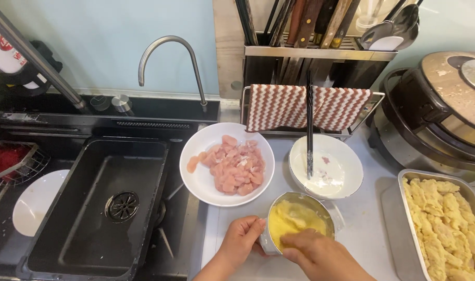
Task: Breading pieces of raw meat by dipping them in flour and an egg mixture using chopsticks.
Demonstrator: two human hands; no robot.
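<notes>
Two hands worked at one small metal bowl (299,221) of yellow batter near the front edge of the worktop (362,218). The left hand (241,237) was wrapped around the bowl's left wall, steadying it; the right hand (313,252) lay over the near rim with fingers curled down into the batter, though whether it pinched a piece could not be told. The bowl looked tipped toward the person, so a firmer push from the right hand could likely have slopped batter over the near rim or slid the bowl off the front edge, more so if the left hand's grasp was slick. Just behind stood a white plate (196,179) of raw pink meat (233,166); it overlapped the sink (99,203) edge, and a knock from a wrist might have tilted it toward the basin. To its right a white dish (347,166) carried black chopsticks (309,125) leaning upright against the towel (305,106) rack, which a passing sleeve could have toppled. A tray (404,208) of coated pieces (446,224) sat at the right; drips carried across from the bowl would probably have fouled the worktop between.
</notes>
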